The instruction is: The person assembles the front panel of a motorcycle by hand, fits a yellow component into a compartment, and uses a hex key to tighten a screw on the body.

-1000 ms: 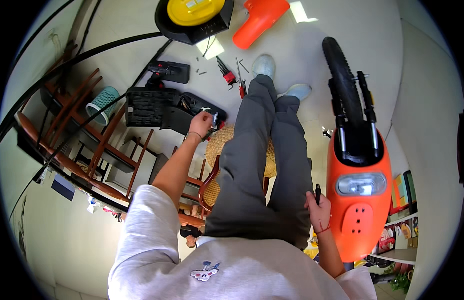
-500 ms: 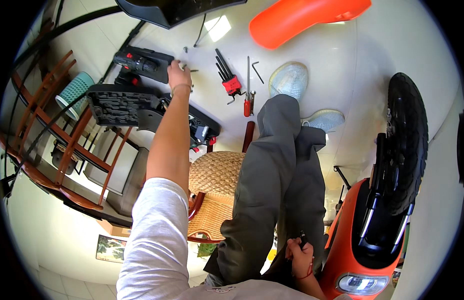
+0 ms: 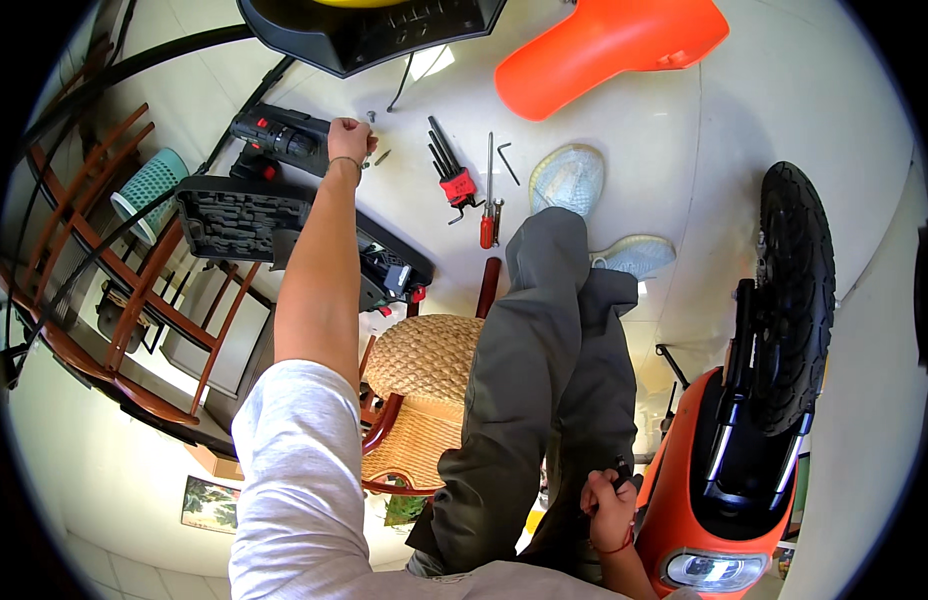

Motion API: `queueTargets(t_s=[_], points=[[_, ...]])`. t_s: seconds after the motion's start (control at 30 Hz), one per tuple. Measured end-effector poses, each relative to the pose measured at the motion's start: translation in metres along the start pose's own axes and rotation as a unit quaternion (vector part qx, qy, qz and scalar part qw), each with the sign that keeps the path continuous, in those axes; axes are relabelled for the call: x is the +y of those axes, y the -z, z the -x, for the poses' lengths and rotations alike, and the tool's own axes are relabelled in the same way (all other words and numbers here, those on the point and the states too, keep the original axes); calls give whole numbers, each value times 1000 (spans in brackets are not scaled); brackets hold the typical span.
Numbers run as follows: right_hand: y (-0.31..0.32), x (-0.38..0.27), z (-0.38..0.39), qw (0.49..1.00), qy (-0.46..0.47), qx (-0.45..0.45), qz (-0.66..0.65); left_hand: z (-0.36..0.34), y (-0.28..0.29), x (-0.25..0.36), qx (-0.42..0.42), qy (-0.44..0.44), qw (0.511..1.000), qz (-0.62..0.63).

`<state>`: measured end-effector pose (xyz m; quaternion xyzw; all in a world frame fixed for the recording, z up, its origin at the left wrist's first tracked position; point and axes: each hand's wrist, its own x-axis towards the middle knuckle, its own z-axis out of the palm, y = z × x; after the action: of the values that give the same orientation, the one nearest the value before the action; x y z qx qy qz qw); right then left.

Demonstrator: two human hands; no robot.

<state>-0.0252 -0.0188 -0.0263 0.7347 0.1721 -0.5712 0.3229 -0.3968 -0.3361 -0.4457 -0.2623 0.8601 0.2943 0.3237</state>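
My left hand (image 3: 353, 142) reaches down to the floor beside a black power drill (image 3: 276, 130), its fingers pinched; what they hold is too small to make out. Small bolts (image 3: 383, 157) lie beside it. The open black tool case (image 3: 239, 220) sits below the drill, partly behind my left arm. A red-and-black hex key set (image 3: 454, 180), a red-handled screwdriver (image 3: 487, 229) and a loose hex key (image 3: 508, 160) lie to its right. Low at the right, my right hand (image 3: 606, 512) grips a small black object (image 3: 625, 476) near my leg.
An orange scooter (image 3: 664, 522) with a black front wheel (image 3: 794, 280) stands at right. An orange curved panel (image 3: 604, 50) and a black housing (image 3: 374, 45) lie at the top. A woven chair (image 3: 419, 355) is beneath me; wooden chairs (image 3: 124, 330) and a teal basket (image 3: 144, 195) are at left.
My left hand has moved from the tool case up to the small parts beside the drill, mostly by half a second ago. The view has shifted. My right hand still grips the black object.
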Motion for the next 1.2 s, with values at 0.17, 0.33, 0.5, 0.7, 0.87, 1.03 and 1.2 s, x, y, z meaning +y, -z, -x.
queueTargets(t_s=[0.17,0.33,0.5,0.7,0.87,1.03,1.2], points=[[-4,-4,-4,994,-10,-30,-102,-38,-1,-12,59,-9,998,-20],[-10,-11,-3,991,-5,-21,-134,-27,-30,8,113,-102,955,-254],[-9,-12,4,990,3,-26,-138,-27,-20,17,60,-48,941,-329],[-16,-22,16,989,5,-44,-139,3,-16,34,8,-13,991,-136],[-16,-19,22,988,18,-51,-148,30,0,65,-171,117,960,190],[-17,-21,31,986,21,-52,-155,77,-1,114,-342,122,870,334],[-19,-24,39,984,28,-70,-163,83,-7,146,-384,104,853,337]])
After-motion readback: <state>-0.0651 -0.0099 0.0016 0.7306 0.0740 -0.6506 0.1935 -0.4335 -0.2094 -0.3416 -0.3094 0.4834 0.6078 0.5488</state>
